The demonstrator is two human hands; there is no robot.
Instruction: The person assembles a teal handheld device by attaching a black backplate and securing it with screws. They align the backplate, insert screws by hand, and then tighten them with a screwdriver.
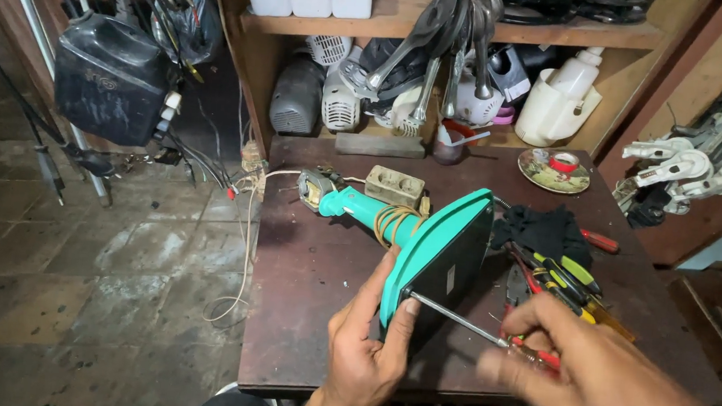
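A teal fan stand (426, 251) lies on its side at the centre of the dark wooden bench (301, 310), its stem running toward ten o'clock to an exposed motor head (317, 189), with a yellowish cord (394, 223) coiled round the stem. The left hand (364, 349), at six o'clock, grips the lower edge of the base, thumb and fingers closed round it. The right hand (596, 376), at four o'clock, is closed on a red-handled screwdriver (471, 326), whose tip sits on the dark underside of the base. The underside plate appears in place, so I judge the screw work as in progress, not finished. Spare screwdrivers and pliers (565, 283) lie at three o'clock beside a black cloth (543, 230); whether any screws are out cannot be told.
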